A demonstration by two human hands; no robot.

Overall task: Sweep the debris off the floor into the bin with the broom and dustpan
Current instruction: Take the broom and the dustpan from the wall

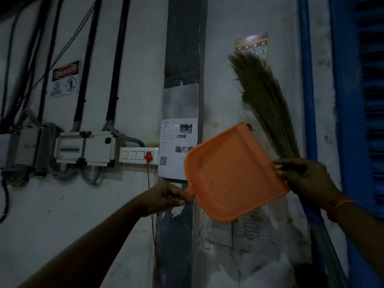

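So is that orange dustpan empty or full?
Empty: the dustpan, held up by the left hand and right hand, shows bare orange plastic.

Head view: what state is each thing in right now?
Orange plastic dustpan: held up before the wall, handle to the left.
Left hand: grips the dustpan handle.
Right hand: holds the dustpan's right edge.
Grass broom: bristles up against the wall.
Orange plug: in the switchboard socket.

Camera: one head-worn wide-angle view.
Facing: straight ahead at a wall, not down at the floor.
Nearness: close; both forearms reach in from the lower edge.
Shared: nothing, single view.
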